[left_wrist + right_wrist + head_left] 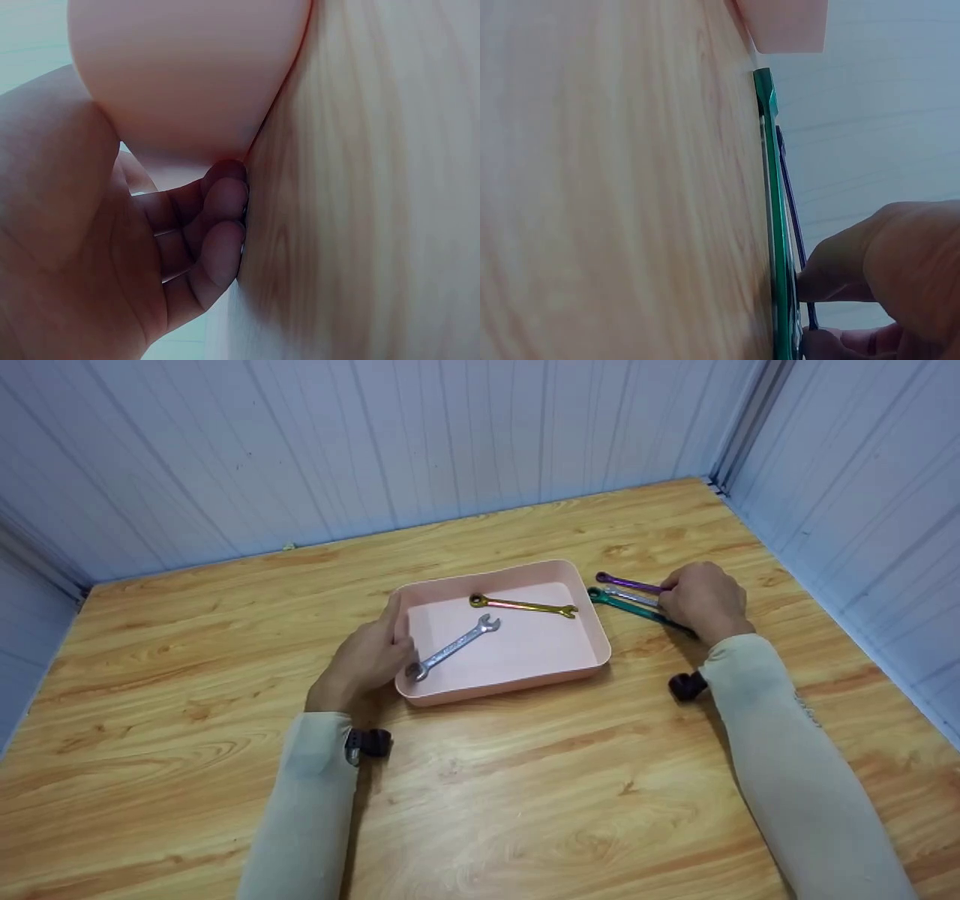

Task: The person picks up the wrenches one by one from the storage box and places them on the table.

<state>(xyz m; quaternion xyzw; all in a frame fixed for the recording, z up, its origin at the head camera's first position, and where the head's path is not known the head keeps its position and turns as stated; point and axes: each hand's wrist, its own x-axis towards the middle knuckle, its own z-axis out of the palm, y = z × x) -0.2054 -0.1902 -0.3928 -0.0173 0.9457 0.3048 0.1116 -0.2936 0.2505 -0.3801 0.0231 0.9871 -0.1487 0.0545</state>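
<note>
A pink tray (517, 679) holds a silver combination wrench (454, 649) and a gold wrench (521, 605). My left hand (367, 656) grips the tray's left end; in the left wrist view its curled fingers (225, 199) lie against the outer wall near the tabletop. Right of the tray, my right hand (705, 596) reaches down over a purple wrench (630, 583), a second silver wrench (634, 597) and a green wrench (637, 609). In the right wrist view, thumb and fingertips pinch at the silver wrench between the green and purple ones; the contact is partly hidden.
The wood-grain table (480, 810) runs up to a pale panelled wall (450, 442) behind and another wall (862, 510) on the right. Each wrist wears a small black camera, one of them the left camera (373, 743).
</note>
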